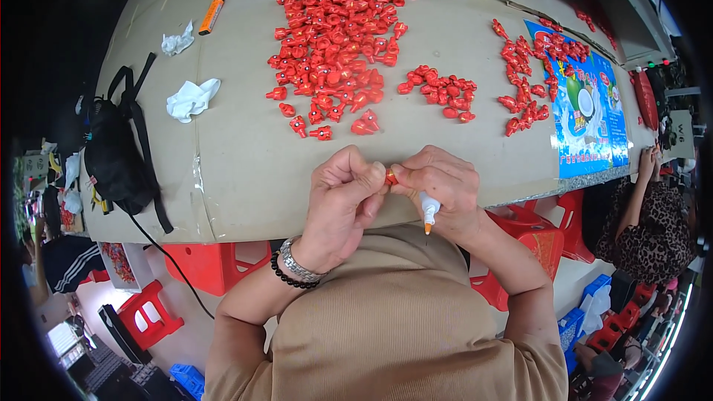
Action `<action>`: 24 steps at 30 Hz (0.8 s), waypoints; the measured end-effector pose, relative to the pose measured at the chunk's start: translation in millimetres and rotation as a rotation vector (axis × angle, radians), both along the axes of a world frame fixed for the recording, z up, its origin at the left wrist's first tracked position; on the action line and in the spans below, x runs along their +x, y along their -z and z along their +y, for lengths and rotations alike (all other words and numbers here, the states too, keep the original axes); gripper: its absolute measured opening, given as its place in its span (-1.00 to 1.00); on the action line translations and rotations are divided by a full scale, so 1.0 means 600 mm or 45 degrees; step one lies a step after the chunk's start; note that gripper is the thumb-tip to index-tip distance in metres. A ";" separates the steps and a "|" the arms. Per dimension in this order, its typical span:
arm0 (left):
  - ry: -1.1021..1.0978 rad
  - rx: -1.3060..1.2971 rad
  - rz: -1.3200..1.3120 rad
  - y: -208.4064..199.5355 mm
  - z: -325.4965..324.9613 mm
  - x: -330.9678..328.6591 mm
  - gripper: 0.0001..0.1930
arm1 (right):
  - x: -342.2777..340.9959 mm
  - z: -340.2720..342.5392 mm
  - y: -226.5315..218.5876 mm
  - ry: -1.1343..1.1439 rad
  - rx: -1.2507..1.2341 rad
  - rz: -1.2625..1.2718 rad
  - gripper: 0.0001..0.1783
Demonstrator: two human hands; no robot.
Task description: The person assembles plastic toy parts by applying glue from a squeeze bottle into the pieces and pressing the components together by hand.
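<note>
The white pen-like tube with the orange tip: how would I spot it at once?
Find the near edge of the beige table, by the ribbed tan shirt. There, the bare right hand holds the white pen-like tube, orange tip toward the shirt. Unlike the small red pieces beyond, it is slim and mostly white.
</note>
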State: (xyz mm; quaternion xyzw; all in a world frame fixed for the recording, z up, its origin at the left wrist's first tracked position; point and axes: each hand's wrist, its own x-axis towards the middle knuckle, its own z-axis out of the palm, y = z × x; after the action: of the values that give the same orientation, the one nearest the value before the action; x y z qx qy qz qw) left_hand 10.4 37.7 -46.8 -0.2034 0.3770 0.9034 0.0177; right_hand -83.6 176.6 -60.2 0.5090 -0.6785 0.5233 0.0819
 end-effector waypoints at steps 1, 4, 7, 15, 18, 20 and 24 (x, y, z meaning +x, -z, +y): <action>-0.028 0.002 -0.021 -0.002 0.002 -0.001 -0.77 | 0.000 0.000 -0.001 0.001 0.006 -0.001 -0.69; -0.067 0.015 -0.053 -0.004 0.003 -0.002 -0.76 | 0.000 -0.001 -0.001 -0.008 0.000 -0.016 -0.68; -0.084 0.031 -0.048 -0.002 0.004 0.000 -0.75 | 0.005 -0.005 0.000 0.020 -0.008 -0.116 -0.76; -0.039 0.058 -0.057 -0.005 -0.007 -0.002 -0.76 | 0.000 -0.003 -0.004 -0.017 0.027 -0.155 -0.72; -0.001 0.063 -0.120 -0.013 -0.012 -0.002 -0.77 | -0.004 0.000 -0.006 -0.027 0.040 -0.301 -0.75; 0.027 0.114 -0.152 -0.018 -0.012 -0.005 -0.79 | -0.004 0.004 -0.005 -0.022 0.040 -0.374 -0.75; -0.021 0.060 -0.231 -0.027 0.003 -0.009 -0.83 | 0.008 0.010 0.003 0.076 -0.012 -0.385 -0.79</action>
State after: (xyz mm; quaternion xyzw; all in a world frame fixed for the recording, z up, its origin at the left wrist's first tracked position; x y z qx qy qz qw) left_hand 5.1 39.4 -30.6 -0.2870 0.3506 0.8901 0.0492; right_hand -78.9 182.3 -62.1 0.4036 -0.6954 0.5946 -0.0032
